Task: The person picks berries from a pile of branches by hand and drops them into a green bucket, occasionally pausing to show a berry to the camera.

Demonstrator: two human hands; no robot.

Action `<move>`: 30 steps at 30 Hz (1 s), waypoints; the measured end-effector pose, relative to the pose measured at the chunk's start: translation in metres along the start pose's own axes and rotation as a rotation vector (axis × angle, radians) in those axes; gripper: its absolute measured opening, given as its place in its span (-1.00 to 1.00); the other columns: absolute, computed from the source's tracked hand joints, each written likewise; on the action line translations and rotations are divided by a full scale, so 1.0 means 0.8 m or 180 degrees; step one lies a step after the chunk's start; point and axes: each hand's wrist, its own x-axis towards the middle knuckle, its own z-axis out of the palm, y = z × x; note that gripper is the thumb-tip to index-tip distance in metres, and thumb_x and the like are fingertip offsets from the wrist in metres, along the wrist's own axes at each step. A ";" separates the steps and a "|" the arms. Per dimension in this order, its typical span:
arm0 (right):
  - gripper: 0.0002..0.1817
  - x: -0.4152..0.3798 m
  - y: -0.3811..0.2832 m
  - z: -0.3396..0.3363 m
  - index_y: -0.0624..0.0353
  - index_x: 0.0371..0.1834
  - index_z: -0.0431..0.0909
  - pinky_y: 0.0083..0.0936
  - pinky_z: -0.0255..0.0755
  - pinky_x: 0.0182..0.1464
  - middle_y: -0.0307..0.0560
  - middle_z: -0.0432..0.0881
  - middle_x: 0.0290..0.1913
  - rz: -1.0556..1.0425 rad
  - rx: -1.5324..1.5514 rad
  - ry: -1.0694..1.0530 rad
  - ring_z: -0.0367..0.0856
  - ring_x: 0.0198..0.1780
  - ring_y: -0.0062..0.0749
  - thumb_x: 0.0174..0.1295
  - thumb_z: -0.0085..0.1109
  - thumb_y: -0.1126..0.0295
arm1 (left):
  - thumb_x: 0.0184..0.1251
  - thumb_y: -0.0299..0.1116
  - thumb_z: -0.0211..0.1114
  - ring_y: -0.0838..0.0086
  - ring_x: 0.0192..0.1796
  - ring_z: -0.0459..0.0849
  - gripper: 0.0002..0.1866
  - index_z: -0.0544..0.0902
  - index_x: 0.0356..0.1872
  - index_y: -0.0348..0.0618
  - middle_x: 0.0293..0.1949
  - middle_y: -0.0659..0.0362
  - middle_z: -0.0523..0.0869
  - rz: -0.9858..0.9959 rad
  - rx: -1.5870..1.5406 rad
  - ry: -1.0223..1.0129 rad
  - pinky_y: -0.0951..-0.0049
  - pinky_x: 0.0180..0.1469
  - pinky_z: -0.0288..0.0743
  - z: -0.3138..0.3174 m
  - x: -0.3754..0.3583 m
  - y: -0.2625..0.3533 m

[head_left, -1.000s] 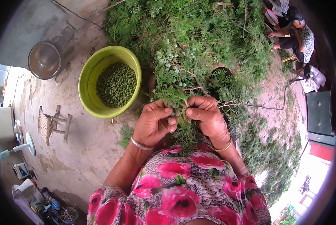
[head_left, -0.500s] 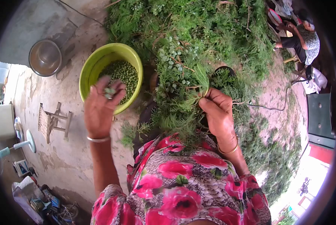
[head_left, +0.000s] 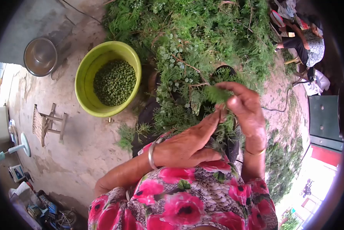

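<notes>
My right hand [head_left: 248, 109] is over my lap, thumb and fingers closed on a blurred green conifer sprig [head_left: 217, 94]. Reaching across from the left, my left hand [head_left: 187, 145] has its fingers stretched out and its thumb apart. Its fingertips come close to my right fingers, and I see nothing held in it. Beneath both hands, leafy conifer branches [head_left: 176, 119] with pale green cones lie over my lap. To the left stands a yellow-green tub [head_left: 82, 90], partly filled with small round green cones [head_left: 116, 82].
A large heap of cut branches [head_left: 202, 27] spreads ahead. On the left floor are a metal basin [head_left: 41, 57], a small woven stool [head_left: 41, 126] and a fan [head_left: 25, 145]. Another person [head_left: 314, 48] sits at the far right. A dark green box [head_left: 324, 117] stands right.
My left hand has moved from above the tub across to my right hand; the small green thing in its fingers is gone from view. My right hand has shifted slightly right.
</notes>
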 end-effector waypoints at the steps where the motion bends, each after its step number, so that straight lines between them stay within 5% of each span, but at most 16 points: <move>1: -0.49 -0.004 -0.013 -0.003 0.34 -0.05 0.53 -0.51 0.45 -0.32 -0.16 0.63 -0.39 0.0079 0.0133 -0.0035 0.54 -0.38 -0.56 0.14 0.26 0.09 | 0.21 -0.09 0.26 -0.03 0.45 -0.09 -0.01 -0.21 0.34 -0.51 0.38 -0.32 -0.12 0.0106 0.0106 -0.0196 0.28 0.44 -0.10 -0.003 0.010 0.004; 7: -0.54 -0.014 -0.044 -0.010 0.26 -0.18 0.61 -0.48 0.45 -0.34 -0.09 0.65 -0.43 -0.0478 -0.1156 -0.0375 0.59 -0.40 -0.49 0.04 0.34 0.07 | 0.23 -0.07 0.23 -0.13 0.44 -0.19 0.10 -0.45 0.29 -0.56 0.37 -0.38 -0.27 0.0475 0.0386 -0.0417 0.30 0.44 -0.12 0.014 0.025 0.009; 9: -0.60 -0.009 -0.042 -0.013 0.29 -0.29 0.62 -0.48 0.43 -0.36 -0.07 0.65 -0.44 -0.0504 -0.1358 -0.0540 0.59 -0.40 -0.46 0.06 0.34 0.12 | 0.24 -0.06 0.20 -0.17 0.39 0.04 0.06 -0.39 0.28 -0.62 0.31 -0.49 -0.12 0.0264 0.0227 -0.0505 0.27 0.38 0.08 0.012 0.023 0.014; 10: -0.64 -0.008 -0.035 -0.012 0.30 -0.31 0.62 -0.47 0.42 -0.36 -0.06 0.64 -0.46 0.0244 -0.1226 -0.0707 0.60 -0.41 -0.43 0.07 0.34 0.16 | 0.24 -0.06 0.20 -0.17 0.39 0.04 0.06 -0.39 0.28 -0.62 0.31 -0.49 -0.12 0.0263 0.0221 -0.0499 0.27 0.38 0.08 0.010 0.020 0.018; 12: -0.71 -0.001 -0.021 -0.006 0.32 -0.35 0.62 -0.34 0.45 -0.30 0.07 0.63 -0.48 0.1243 -0.1101 -0.1170 0.64 -0.40 -0.21 0.02 0.32 0.27 | 0.27 -0.05 0.16 -0.18 0.18 0.36 -0.08 -0.11 0.22 -0.76 0.17 -0.55 0.13 -0.0251 0.0576 -0.1029 0.22 0.25 0.27 0.009 0.014 0.026; 16: -0.58 -0.006 0.035 0.024 0.22 -0.17 0.60 -0.19 0.44 -0.17 0.10 0.63 -0.44 0.0001 -0.2678 -0.1800 0.61 -0.36 0.04 -0.11 0.30 0.24 | 0.29 -0.05 0.13 -0.16 -0.13 0.55 -0.32 0.28 -0.14 -0.74 -0.16 -0.46 0.43 0.0267 0.0647 -0.0802 0.16 0.00 0.45 0.029 0.005 0.012; 19: -0.54 0.010 0.016 0.033 0.24 -0.13 0.58 -0.23 0.45 -0.17 0.09 0.64 -0.43 0.0378 -0.2882 -0.2364 0.62 -0.33 0.03 -0.12 0.30 0.21 | 0.32 -0.06 0.09 -0.17 -0.03 0.51 -0.28 0.18 0.07 -0.72 -0.07 -0.45 0.42 -0.0272 0.0697 -0.1307 0.13 0.02 0.45 0.020 0.005 0.024; 29: -0.77 0.011 0.042 0.052 0.20 -0.40 0.59 -0.12 0.42 -0.26 0.13 0.58 -0.50 0.0180 -0.2883 -0.2403 0.58 -0.32 0.09 -0.07 0.24 0.29 | 0.24 -0.01 0.17 -0.06 -0.32 0.60 -0.35 0.36 -0.14 -0.64 -0.28 -0.30 0.52 -0.0425 0.1194 -0.1091 0.11 -0.27 0.51 0.017 -0.009 0.030; 30: -0.80 0.004 0.047 0.051 0.21 -0.43 0.56 -0.14 0.42 -0.27 0.11 0.58 -0.48 0.0019 -0.2597 -0.1748 0.57 -0.33 0.07 -0.04 0.22 0.31 | 0.23 -0.02 0.18 -0.05 -0.32 0.60 -0.37 0.38 -0.14 -0.61 -0.27 -0.31 0.52 -0.0437 0.1369 -0.0908 0.11 -0.26 0.51 0.015 -0.010 0.033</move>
